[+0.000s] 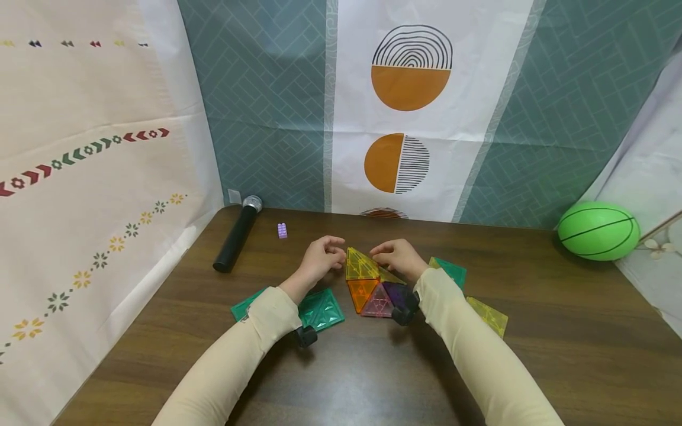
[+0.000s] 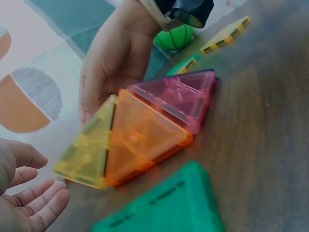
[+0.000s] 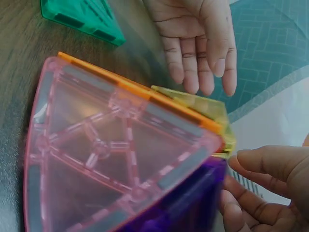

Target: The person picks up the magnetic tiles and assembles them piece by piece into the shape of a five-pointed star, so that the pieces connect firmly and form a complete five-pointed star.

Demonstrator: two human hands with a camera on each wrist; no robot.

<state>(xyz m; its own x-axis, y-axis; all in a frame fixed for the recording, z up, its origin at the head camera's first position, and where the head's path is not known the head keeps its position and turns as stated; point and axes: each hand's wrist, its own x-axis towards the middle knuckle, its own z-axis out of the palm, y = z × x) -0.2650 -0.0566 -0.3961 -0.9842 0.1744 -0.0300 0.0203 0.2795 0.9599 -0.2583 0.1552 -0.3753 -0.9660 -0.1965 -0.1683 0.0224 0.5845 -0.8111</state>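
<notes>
Nearest you are your own sleeves (image 1: 226,361), stretched over the worktop (image 1: 341,384) on both sides of a joined group of tiles. It sits midway between your hands: a yellow tile (image 1: 359,266) at the back, an orange tile (image 1: 360,291) edge to edge with it, then a pink tile (image 1: 378,303) and a purple tile (image 1: 392,291). From the wrist views, they meet at angles rather than lying flat.

Your left grip (image 1: 319,258) has its fingers relaxed and apart, holding nothing, just beside the yellow tile. Your right grip (image 1: 404,258) has thumb and fingers bent in at a second yellow tile (image 1: 392,278) over the purple one; you cannot tell from these views whether they pinch it.

By the look of it, you are at the joining step, lining up edges. As a judgement, the next move calls for steadying the yellow tile lightly with your left while your right squares its edge, without pushing the tilted sides apart.

No container shows. Loose green tiles (image 1: 322,312) lie near your left wrist, and a loose yellow piece (image 1: 490,316) lies beyond your right sleeve.
</notes>
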